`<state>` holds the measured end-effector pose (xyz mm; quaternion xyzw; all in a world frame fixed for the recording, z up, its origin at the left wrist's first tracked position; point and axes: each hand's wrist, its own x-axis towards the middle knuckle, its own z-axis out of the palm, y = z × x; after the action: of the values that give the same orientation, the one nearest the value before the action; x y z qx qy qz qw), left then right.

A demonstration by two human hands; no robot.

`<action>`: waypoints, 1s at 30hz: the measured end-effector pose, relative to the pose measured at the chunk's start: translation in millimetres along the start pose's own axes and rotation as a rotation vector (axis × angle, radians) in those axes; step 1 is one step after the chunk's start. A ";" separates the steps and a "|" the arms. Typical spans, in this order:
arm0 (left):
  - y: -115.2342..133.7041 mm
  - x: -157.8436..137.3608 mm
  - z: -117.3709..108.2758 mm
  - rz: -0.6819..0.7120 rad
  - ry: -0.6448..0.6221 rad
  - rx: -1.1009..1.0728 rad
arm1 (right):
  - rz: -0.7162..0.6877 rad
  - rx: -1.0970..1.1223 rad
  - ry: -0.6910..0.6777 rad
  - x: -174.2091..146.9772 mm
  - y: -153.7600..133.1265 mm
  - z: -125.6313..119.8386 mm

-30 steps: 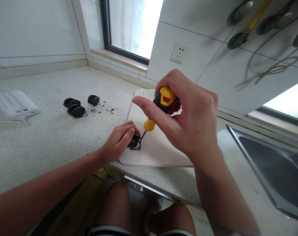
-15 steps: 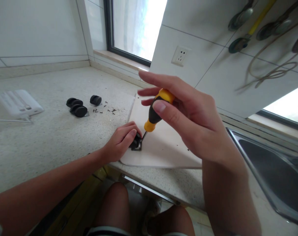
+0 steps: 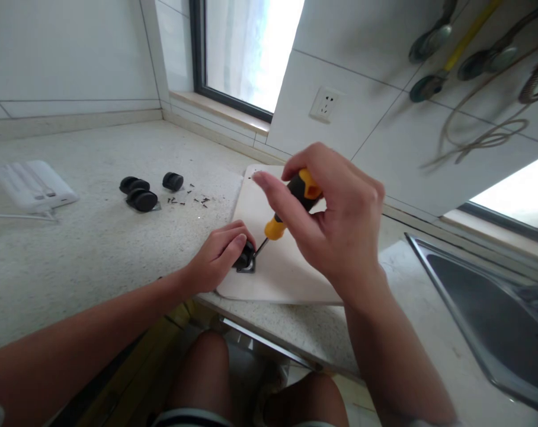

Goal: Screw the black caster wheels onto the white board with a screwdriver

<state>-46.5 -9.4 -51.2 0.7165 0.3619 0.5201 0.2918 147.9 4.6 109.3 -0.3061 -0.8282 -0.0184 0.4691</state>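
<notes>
My left hand (image 3: 221,256) is closed around a black caster wheel (image 3: 243,256), pressing its metal plate (image 3: 247,268) onto the near left corner of a white board (image 3: 291,276). In my right hand (image 3: 331,219) is a yellow and black screwdriver (image 3: 275,227), held tilted with the fingers curled round its handle. Its shaft runs down to the edge of the caster plate; the tip and any screw under it are too small to make out. Small dark holes show near the board's far left corner.
Left of the board lie three more black casters (image 3: 142,200) and several small screws (image 3: 202,200). A white power bank (image 3: 40,187) with a cable rests farther left on the speckled counter (image 3: 118,255). A sink (image 3: 495,314) is at the right. A socket (image 3: 326,104) and pipes are on the wall.
My right hand has rotated around the screwdriver handle, its fingers curling in where they were stretched out. The handle leans slightly more to the right. My left hand stays on the caster.
</notes>
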 end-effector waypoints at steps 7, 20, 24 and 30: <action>-2.6 -0.9 0.2 0.001 0.001 -0.004 | -0.027 0.126 -0.189 0.0 -2.8 -5.0; -3.6 -1.1 1.3 0.033 0.022 -0.035 | -0.016 0.134 -0.169 -1.6 -9.4 -3.4; -4.2 -0.9 1.7 0.037 0.032 -0.025 | -0.054 0.313 -0.413 -1.2 -8.7 -4.3; -7.7 -2.6 2.4 0.023 0.032 -0.040 | -0.011 -0.115 -0.183 -6.6 -18.9 2.6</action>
<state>-46.4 -7.3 -59.4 0.7063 0.3479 0.5418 0.2941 138.4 -13.2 107.6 -0.3285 -0.8667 -0.0403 0.3731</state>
